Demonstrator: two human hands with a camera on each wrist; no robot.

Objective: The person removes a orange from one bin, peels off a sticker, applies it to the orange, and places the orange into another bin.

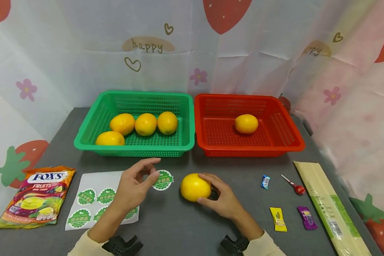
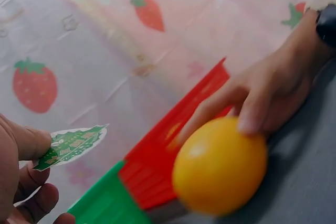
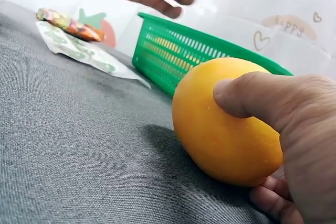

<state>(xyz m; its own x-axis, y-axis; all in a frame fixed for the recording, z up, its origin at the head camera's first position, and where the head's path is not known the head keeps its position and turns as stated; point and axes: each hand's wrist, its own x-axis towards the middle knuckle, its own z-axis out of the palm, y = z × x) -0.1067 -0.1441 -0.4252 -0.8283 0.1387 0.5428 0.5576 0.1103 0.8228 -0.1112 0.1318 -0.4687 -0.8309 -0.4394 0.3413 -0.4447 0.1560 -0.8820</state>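
A plump yellow fruit [image 1: 195,187] sits at the front of the grey table [image 1: 179,231], before the place where the two baskets meet; whether it bears fully on the cloth I cannot tell. The person's right hand [image 1: 222,197] grips it from the right, thumb on the near side and fingers curled about it. Beside it, the left hand [image 1: 132,185] pinches a round green-and-white sticker [image 1: 163,180] by its edge, the sticker held up and apart from the fruit. Under that forearm lies a white sticker sheet [image 1: 94,181] with more green rounds, and left of it a FOX'S candy bag [image 1: 36,199]. Behind, the green basket [image 1: 134,151] holds four similar fruits, the red basket [image 1: 249,151] one. Off to the right are a blue sweet [image 1: 265,181], a red lollipop [image 1: 299,190], a yellow sweet [image 1: 278,219], a purple sweet [image 1: 307,218] and a long pale packet [image 1: 331,206]. A strawberry-print curtain [image 1: 92,32] hangs behind.
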